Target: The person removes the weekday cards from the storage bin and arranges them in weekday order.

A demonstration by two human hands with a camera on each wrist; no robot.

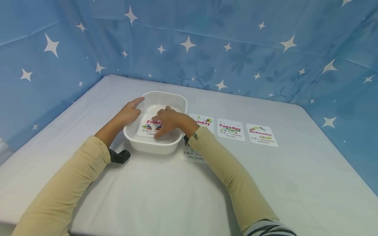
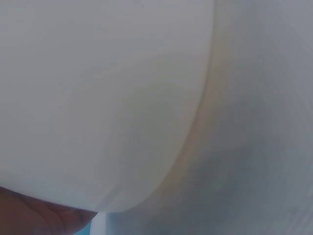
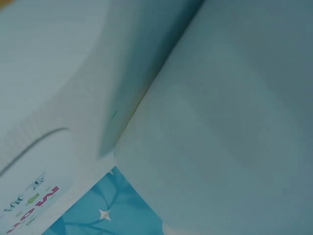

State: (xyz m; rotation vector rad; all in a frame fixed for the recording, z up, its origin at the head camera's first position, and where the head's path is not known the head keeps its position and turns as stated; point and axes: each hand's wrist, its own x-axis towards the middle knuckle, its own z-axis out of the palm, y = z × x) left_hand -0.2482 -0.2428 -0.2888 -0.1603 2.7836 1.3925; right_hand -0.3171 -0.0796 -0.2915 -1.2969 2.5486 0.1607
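Starry backdrop (image 1: 165, 19), white, red-lettered Friday card (image 1: 146, 130), right grip (image 1: 169, 122) spread over it, left grip (image 1: 130, 112) holding its tub (image 1: 153, 148).

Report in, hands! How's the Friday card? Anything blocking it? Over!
Left hand holding white tub at rim. Right hand in tub, at Friday card, grip unclear. Card face-up inside. Right hand covers part of it. Over.

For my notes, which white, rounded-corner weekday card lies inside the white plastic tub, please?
The Friday card; the Monday, Tuesday, Wednesday and Thursday cards lie outside the tub, on white cloth.
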